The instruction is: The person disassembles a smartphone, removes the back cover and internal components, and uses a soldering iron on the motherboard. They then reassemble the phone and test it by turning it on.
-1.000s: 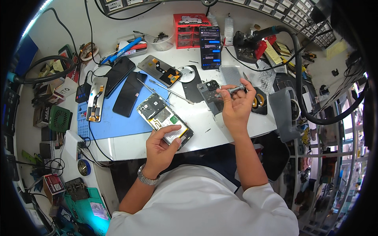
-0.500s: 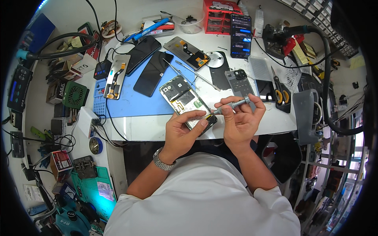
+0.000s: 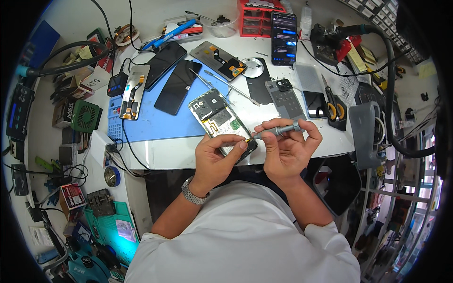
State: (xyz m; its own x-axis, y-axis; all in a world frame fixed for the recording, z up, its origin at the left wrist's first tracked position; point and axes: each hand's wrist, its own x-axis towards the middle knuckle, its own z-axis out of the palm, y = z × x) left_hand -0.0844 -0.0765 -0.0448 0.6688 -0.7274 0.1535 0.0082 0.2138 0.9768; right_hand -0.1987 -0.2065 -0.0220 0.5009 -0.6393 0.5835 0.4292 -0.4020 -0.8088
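An opened smartphone (image 3: pixel 227 115) with its back off, showing the inside, is tilted at the bench's front edge. My left hand (image 3: pixel 213 159) pinches its lower end between thumb and fingers. In my right hand (image 3: pixel 289 158) is a grey screwdriver (image 3: pixel 278 130), held by the handle with the knob end to the right. Its tip meets the phone's lower end beside my left fingertips; whether it sits in a screw is too small to tell. A detached back cover (image 3: pixel 286 100) lies beyond my right hand.
On the blue mat (image 3: pixel 151 128) are a black phone (image 3: pixel 178 87) and a loose screen assembly (image 3: pixel 135 92). Metal tweezers (image 3: pixel 236 88) lie behind the opened phone. Scissors (image 3: pixel 334 108) rest at the right. A lit phone (image 3: pixel 284 40) stands near the red drawer box (image 3: pixel 255 21).
The screwdriver handle lies at a slightly flatter angle, and my right hand has shifted a little. My left hand keeps its hold on the phone. The whole view has moved slightly.
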